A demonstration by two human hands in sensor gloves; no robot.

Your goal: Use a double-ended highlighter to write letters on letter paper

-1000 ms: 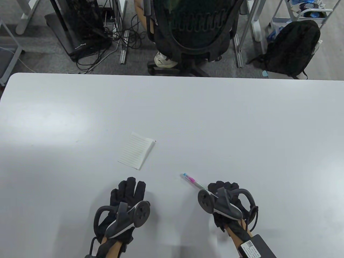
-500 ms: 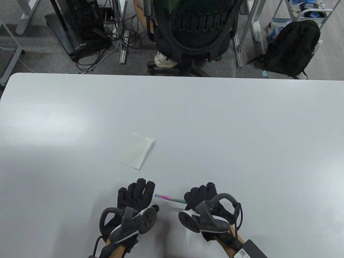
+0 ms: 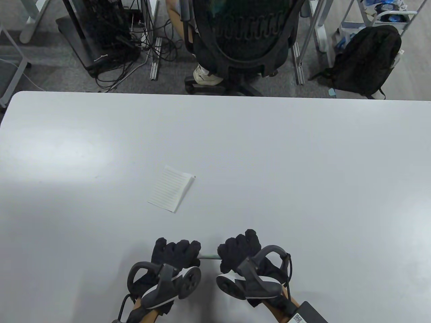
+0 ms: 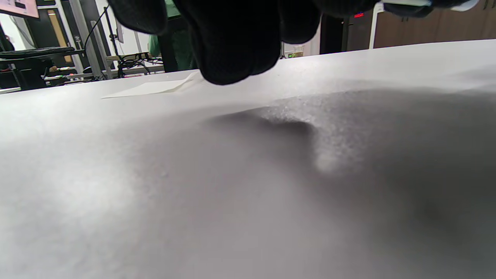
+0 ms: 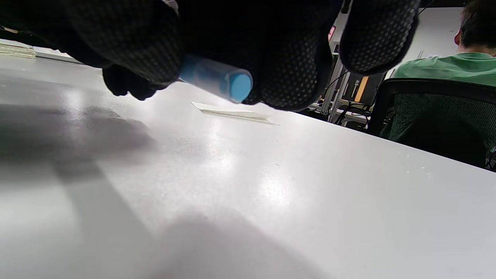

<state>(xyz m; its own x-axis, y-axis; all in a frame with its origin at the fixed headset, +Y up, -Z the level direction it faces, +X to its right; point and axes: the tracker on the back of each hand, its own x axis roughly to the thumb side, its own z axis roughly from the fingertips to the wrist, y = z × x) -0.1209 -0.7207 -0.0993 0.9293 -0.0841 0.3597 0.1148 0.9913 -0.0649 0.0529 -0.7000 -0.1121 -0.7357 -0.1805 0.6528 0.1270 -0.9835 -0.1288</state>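
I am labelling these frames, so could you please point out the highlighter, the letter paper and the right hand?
highlighter (image 3: 208,257): table view, grey barrel between the hands.
letter paper (image 3: 170,192): table view, middle of the lined sheet.
right hand (image 3: 239,250): table view, gloved knuckles.

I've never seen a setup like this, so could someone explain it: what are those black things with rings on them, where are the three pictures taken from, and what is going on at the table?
No machine here: these are a person's two hands in black sensor gloves, each with a ringed tracker strapped to its back. One picture looks down on the white table; the other two come from small cameras on the wrists, low over the surface. The left hand and right hand both grip a highlighter, one at each end; its blue end shows in the right wrist view. A small sheet of lined letter paper lies flat further out, untouched and with no highlighter marks visible. Beyond the table stand an office chair and a backpack.
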